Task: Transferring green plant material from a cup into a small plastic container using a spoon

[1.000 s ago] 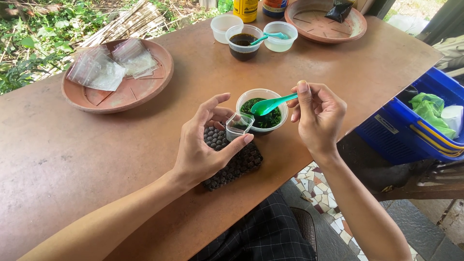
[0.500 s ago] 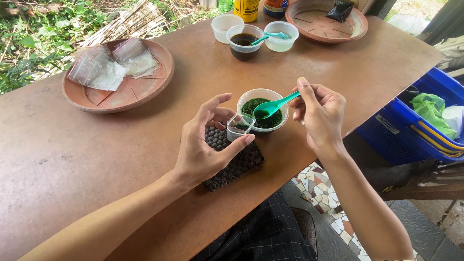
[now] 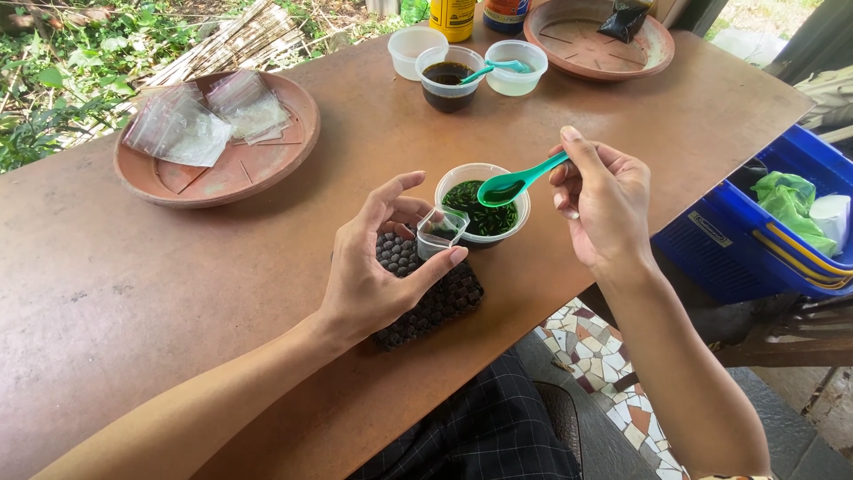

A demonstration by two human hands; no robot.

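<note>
Since the earlier frame the right hand [image 3: 602, 206] has lifted the green plastic spoon [image 3: 518, 180] out of the green strands, so the bowl of the spoon now hangs just above the round translucent plastic tub of dark green strands [image 3: 484, 203] instead of dipping into it. The left hand [image 3: 378, 263] has hardly shifted.

The right hand pinches the spoon's handle between thumb and fingertips, the forefinger stretched along it. The spoon is close to level, with a little green liquid in its bowl.

The left hand pinches a small clear plastic cup [image 3: 441, 231] between thumb and middle finger, the forefinger raised and spread away. The cup sits tilted, touching the tub's near rim, with some green at its bottom.

Under the left hand lies a dark woven mat of round beads [image 3: 434, 302] on the brown table [image 3: 160, 267].

Further back stand a tub of dark liquid [image 3: 446, 80] and a pale tub [image 3: 518, 78] with a second teal spoon across them, and an empty white tub [image 3: 416, 46]. To the left a terracotta dish [image 3: 258, 169] holds clear plastic bags [image 3: 200, 120]. A blue plastic crate [image 3: 755, 240] stands beside the table on the right.
</note>
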